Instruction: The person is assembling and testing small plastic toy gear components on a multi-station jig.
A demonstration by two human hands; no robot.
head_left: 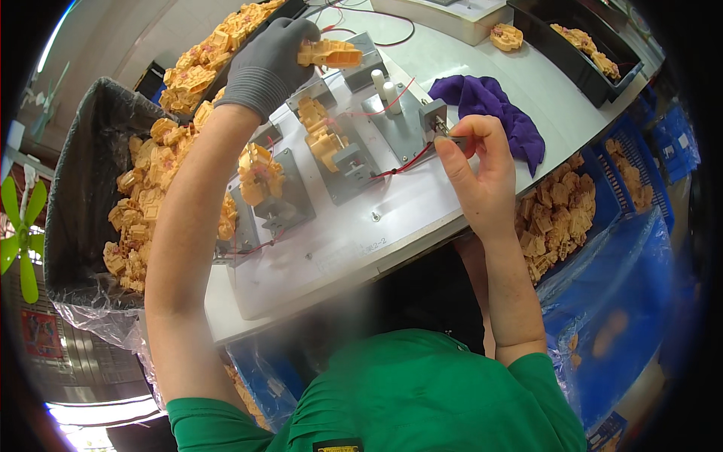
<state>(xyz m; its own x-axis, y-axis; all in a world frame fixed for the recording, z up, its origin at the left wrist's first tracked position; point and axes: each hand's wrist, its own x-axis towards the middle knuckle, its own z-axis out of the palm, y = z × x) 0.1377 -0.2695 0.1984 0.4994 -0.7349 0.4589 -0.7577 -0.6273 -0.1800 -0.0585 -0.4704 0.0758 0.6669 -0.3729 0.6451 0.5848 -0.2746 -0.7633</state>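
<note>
In a grey knitted glove, my left hand (275, 66) grips an orange-yellow moulded plastic part (331, 53) above the back of the table. My bare right hand (482, 167) has thumb and forefinger pinched at a small metal fitting (441, 126) on a grey metal fixture (398, 124); the fingertips partly hide what they grip. Two white posts (385, 90) stand up from this fixture, and red wires run from it. Left of it, a second fixture (354, 175) carries orange-yellow parts (320, 132). Another such part (260, 175) sits on a fixture further left.
A black lined bin (90, 188) heaped with orange-yellow parts stands left, with another heaped tray (218, 49) behind. A purple cloth (497, 113) lies right of the fixtures. Black tray (580, 53) at back right; blue crates (636, 169) of parts below the table's right edge.
</note>
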